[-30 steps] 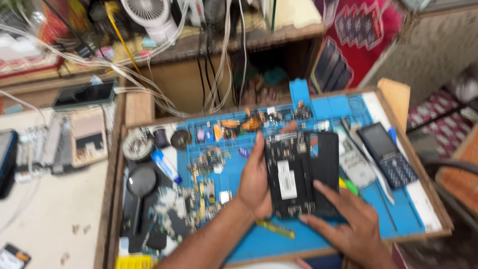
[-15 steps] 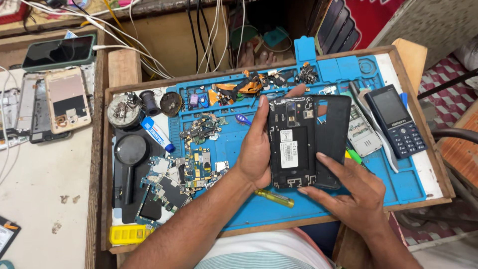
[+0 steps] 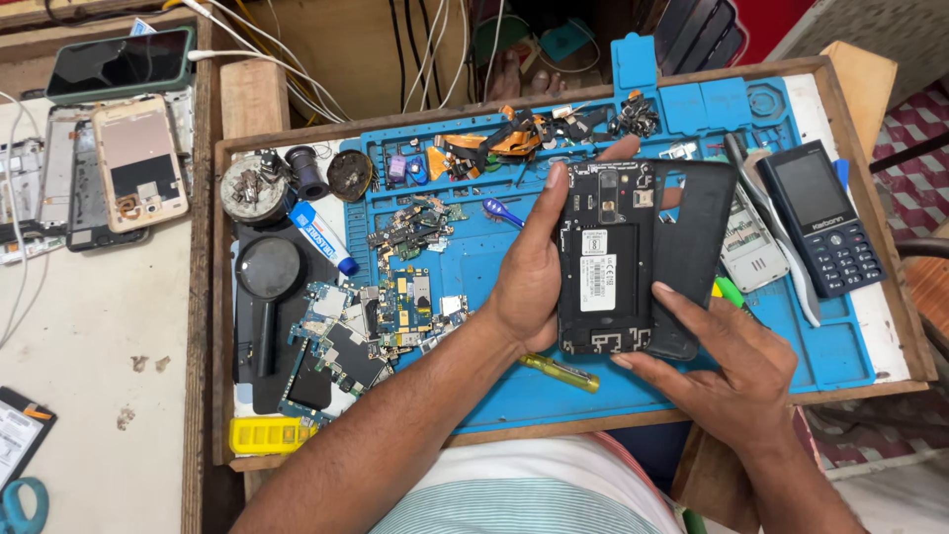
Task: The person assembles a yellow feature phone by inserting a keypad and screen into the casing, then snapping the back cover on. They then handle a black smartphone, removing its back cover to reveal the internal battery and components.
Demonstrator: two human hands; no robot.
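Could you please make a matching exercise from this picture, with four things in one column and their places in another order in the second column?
Things:
1. opened phone
2. magnifying glass
3. keypad phone
4. yellow-handled screwdriver

Places:
A. far right of the blue mat
B. under the left hand, on the mat
C. between the left hand and the right hand
D. on the dark pad left of the mat

Pairs: 1-C, 2-D, 3-A, 4-B

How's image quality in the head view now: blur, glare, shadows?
Head view: sharp across the blue mat; left hand and right hand on the open phone show no motion blur; light is even with soft shadows; faint glare on the magnifier.
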